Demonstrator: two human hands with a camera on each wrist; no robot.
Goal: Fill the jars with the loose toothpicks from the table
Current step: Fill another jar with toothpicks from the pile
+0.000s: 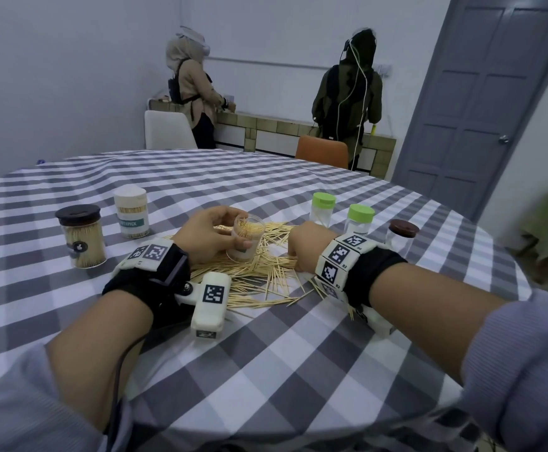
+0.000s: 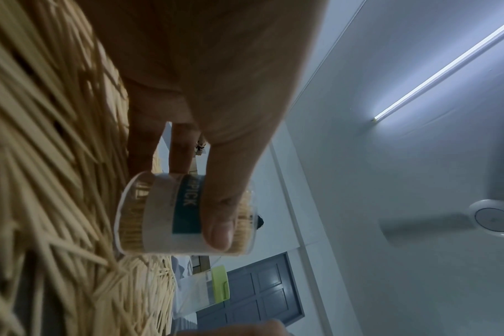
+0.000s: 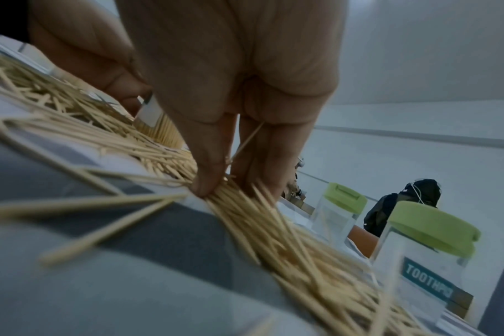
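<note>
Toothpicks (image 3: 245, 218) get pinched into a bundle by right hand (image 1: 305, 246); left hand (image 1: 205, 233) grips open jar (image 1: 246, 238). Aligning the bundle should ease loading.

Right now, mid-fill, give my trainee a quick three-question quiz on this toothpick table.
1. True or false: the open jar in the left hand already holds toothpicks.
2. How many green-lidded jars stand beyond the right hand? A) one B) two C) four
3. Fill in: the right hand's fingers are gathering a bunch from the loose ___ on the checked tablecloth.

Key: 1 true; 2 B, the farther green-lidded jar and the nearer green-lidded jar; 3 toothpicks.
</note>
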